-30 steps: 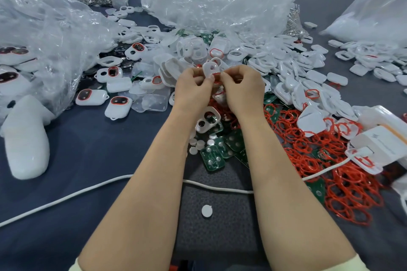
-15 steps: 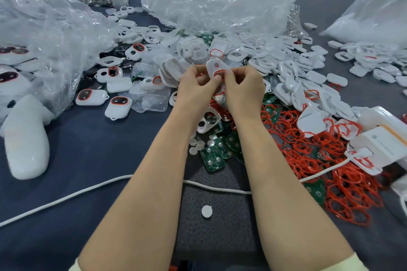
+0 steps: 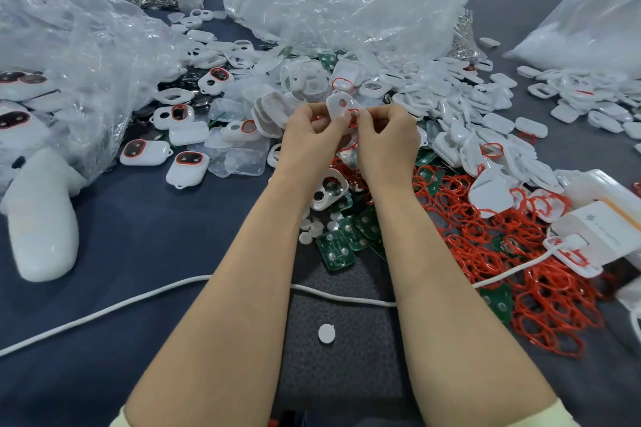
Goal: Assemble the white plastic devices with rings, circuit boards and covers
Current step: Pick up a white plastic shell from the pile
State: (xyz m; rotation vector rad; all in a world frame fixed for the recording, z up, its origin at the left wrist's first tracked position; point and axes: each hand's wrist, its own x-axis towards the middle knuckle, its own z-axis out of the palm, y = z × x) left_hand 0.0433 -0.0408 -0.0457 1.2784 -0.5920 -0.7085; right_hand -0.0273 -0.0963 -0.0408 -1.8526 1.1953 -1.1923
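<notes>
both hands, left hand [image 3: 310, 139] and right hand [image 3: 388, 140], pinch one white cover [image 3: 338, 107].

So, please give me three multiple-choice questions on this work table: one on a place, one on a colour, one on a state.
1. Where does the small white round disc lie?
A) on the dark textured mat
B) inside a clear bag
C) on a green board

2. What colour is the heap of thin rubber rings at the right?
A) green
B) black
C) red

3. How is the white plastic shell with a round hole held?
A) it lies untouched
B) both hands hold it
C) one hand alone holds it

Answers: 1 A, the disc sits on bare mat; 2 C, every ring in the heap is red; 3 B, the left hand and the right hand both pinch it.
</notes>
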